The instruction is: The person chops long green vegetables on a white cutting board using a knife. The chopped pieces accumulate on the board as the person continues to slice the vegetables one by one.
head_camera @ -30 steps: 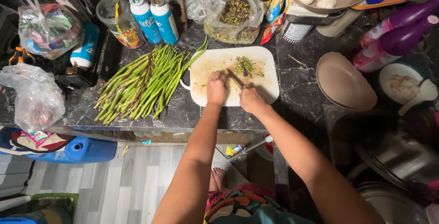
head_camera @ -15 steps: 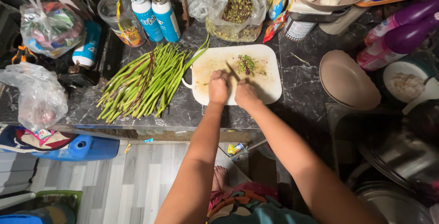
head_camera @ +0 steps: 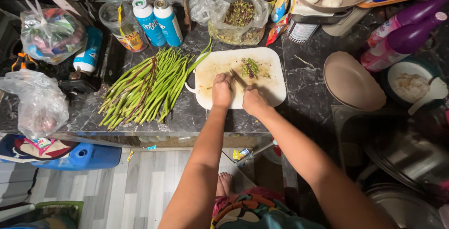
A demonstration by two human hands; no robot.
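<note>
A pale cutting board (head_camera: 271,92) lies on the dark marble counter. My right hand (head_camera: 254,100) grips a knife (head_camera: 237,78) whose blade angles up and left over the board. My left hand (head_camera: 222,90) rests on the board just left of the blade, fingers curled; whether it holds a stem I cannot tell. A small heap of chopped green and purple bits (head_camera: 250,67) sits on the board beyond the blade. A large pile of long green stalks (head_camera: 148,87) lies on the counter left of the board, tips touching its edge.
Behind the board stands a plastic bag of chopped greens (head_camera: 237,17), two blue cans (head_camera: 156,19) and a plastic jar (head_camera: 120,26). A brown plate (head_camera: 353,82) and a bowl of rice with a spoon (head_camera: 411,85) sit to the right, purple bottles (head_camera: 401,35) behind them. Tied bags (head_camera: 33,100) lie far left.
Both hands have stayed close together on the board with small cutting shifts; the knife blade now angles up-left. The view has shifted slightly.
</note>
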